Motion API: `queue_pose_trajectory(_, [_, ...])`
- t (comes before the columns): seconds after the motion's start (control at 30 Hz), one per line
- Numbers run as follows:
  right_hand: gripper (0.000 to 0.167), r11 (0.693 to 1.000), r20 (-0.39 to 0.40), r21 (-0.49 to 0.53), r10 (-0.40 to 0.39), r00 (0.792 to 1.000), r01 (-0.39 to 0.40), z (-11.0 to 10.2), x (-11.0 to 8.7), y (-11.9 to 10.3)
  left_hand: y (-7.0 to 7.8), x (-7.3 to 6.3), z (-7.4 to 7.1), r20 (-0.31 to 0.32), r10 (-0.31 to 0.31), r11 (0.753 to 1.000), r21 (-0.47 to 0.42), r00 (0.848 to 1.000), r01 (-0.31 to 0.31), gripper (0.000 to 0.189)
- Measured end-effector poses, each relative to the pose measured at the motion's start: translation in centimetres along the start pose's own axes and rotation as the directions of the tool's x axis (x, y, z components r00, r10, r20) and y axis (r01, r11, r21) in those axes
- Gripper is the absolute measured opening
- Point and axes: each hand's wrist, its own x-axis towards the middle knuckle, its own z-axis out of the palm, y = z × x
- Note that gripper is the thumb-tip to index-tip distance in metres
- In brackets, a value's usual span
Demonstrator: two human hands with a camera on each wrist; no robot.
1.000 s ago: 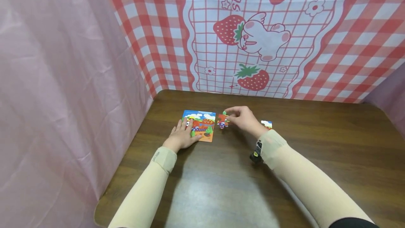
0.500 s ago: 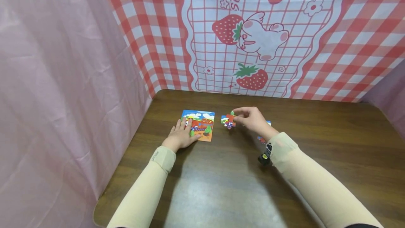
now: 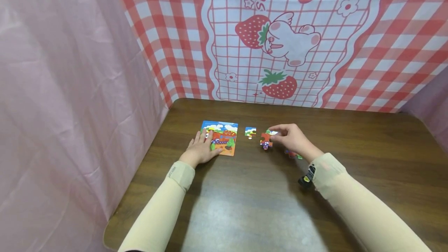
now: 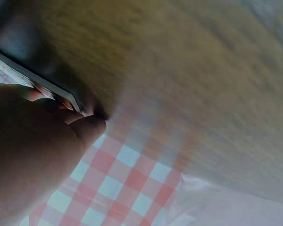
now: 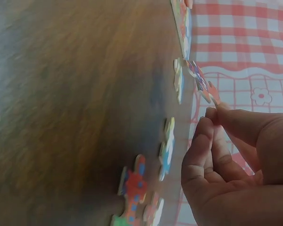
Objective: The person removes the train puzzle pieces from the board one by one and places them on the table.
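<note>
My left hand [image 3: 199, 150] rests on a colourful picture board [image 3: 224, 127], fingers spread over its left part. In the left wrist view the board's dark edge [image 4: 42, 80] shows beside the fingers. Thumb and fingertips of my right hand [image 3: 294, 139] pinch a red jigsaw puzzle piece [image 3: 266, 140] with a purple figure on it. The right wrist view shows this held piece [image 5: 203, 82] tilted above the table. A blue and green puzzle piece [image 3: 250, 132] lies between the board and the held piece. Under the right hand, a red piece with blue dots [image 5: 133, 186] is partly visible.
More loose puzzle pieces lie near the right hand, among them a blue and white one [image 5: 167, 149] and a reddish one [image 5: 153, 209]. The brown wooden table [image 3: 238, 205] meets a red checked strawberry cloth [image 3: 189, 49] behind and a pink curtain [image 3: 70, 88] at the left.
My right hand has moved right and slightly nearer with the red puzzle piece, away from the board. The blue and green piece now shows uncovered. The left hand has stayed on the board.
</note>
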Motion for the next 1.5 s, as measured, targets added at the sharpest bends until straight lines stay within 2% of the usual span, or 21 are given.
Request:
queue_pose_trajectory(0.27, [0.035,0.998,0.033,-0.061,0.001,0.999,0.001,-0.5,-0.7,1.3,0.1,0.0,-0.1,-0.003,-0.001,1.0,-0.002,1.0,0.001,0.09])
queue_pose_trajectory(0.43, [0.029,0.998,0.029,-0.065,-0.004,1.0,0.006,-0.5,-0.9,1.6,-0.2,0.2,0.0,0.011,-0.006,1.0,-0.015,1.0,0.006,0.089])
queue_pose_trajectory(0.5, [0.025,0.995,0.018,-0.102,-0.014,1.0,0.016,-0.4,-1.0,1.7,-0.3,0.4,0.1,0.015,-0.006,1.0,-0.022,1.0,0.007,0.09])
queue_pose_trajectory(0.67, [0.014,0.978,0.002,-0.207,-0.032,0.999,0.032,-0.2,-1.0,1.8,-0.4,0.4,0.2,0.006,-0.002,1.0,-0.018,1.0,0.002,0.09])
queue_pose_trajectory(0.83, [0.009,0.971,0.005,-0.237,-0.042,0.999,0.042,0.0,-1.2,2.0,0.0,-0.2,-0.2,0.0,0.002,1.0,-0.002,1.0,-0.002,0.089])
queue_pose_trajectory(1.07, [0.006,0.929,0.013,-0.347,-0.133,0.991,0.129,0.2,-1.2,2.1,0.0,-0.2,-0.2,-0.003,0.006,1.0,0.007,1.0,-0.006,0.089])
queue_pose_trajectory(1.27, [0.004,0.923,0.033,-0.358,-0.14,0.99,0.143,0.3,-1.0,1.9,0.0,-0.2,-0.1,-0.003,0.007,1.0,0.001,1.0,-0.007,0.088])
queue_pose_trajectory(1.5, [0.005,0.931,0.046,-0.343,-0.117,0.992,0.126,0.2,-0.9,1.8,0.0,-0.3,-0.1,-0.005,0.004,1.0,-0.004,1.0,-0.004,0.089])
